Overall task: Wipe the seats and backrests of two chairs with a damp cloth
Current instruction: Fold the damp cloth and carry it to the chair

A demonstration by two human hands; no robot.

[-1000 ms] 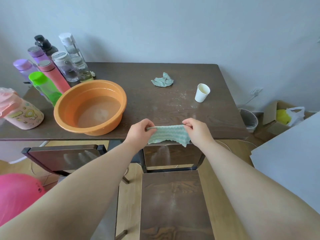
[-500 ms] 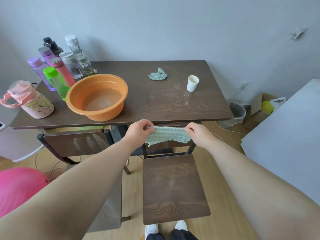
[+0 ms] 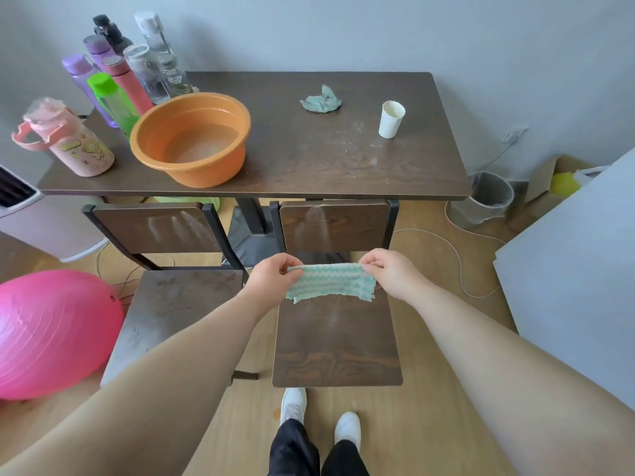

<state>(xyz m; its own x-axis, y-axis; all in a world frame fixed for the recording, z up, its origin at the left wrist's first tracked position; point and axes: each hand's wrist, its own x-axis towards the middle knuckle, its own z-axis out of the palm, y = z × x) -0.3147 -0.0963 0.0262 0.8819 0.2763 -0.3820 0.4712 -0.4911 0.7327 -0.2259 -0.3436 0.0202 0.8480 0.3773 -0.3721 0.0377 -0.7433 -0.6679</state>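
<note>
left hand (image 3: 271, 280): thumb and fingers pinch the cloth's upper left corner; we see nothing else in it.
right hand (image 3: 391, 273): the same pinch, on the upper right corner.
cloth (image 3: 331, 283): green-and-white zigzag weave, stretched flat between the two hands with its lower edge hanging free. We place it in the air over the rear of the right chair (image 3: 336, 345), in front of its backrest (image 3: 335, 225); we cannot tell whether it touches either.
right chair: dark wood, its backrest against the desk's front edge, toward the right corner.
left chair (image 3: 178, 304): just beside it, its backrest below the front edge's left half; the seat looks dull and smudged.
desk (image 3: 309, 159): dark wood, with pale specks right of centre.
basin (image 3: 192, 139): orange, holding water, near the front edge, left of centre.
second cloth (image 3: 321, 103): grey-green and crumpled, toward the back edge.
paper cup (image 3: 391, 119): white and upright, near the right edge.
bottles (image 3: 130, 70): several, clustered at the back left corner.
pink jug (image 3: 68, 139): at the left edge.
ball (image 3: 51, 334): pink, on the floor left of the left chair.
bin (image 3: 489, 197): on the floor past the front right corner.
</note>
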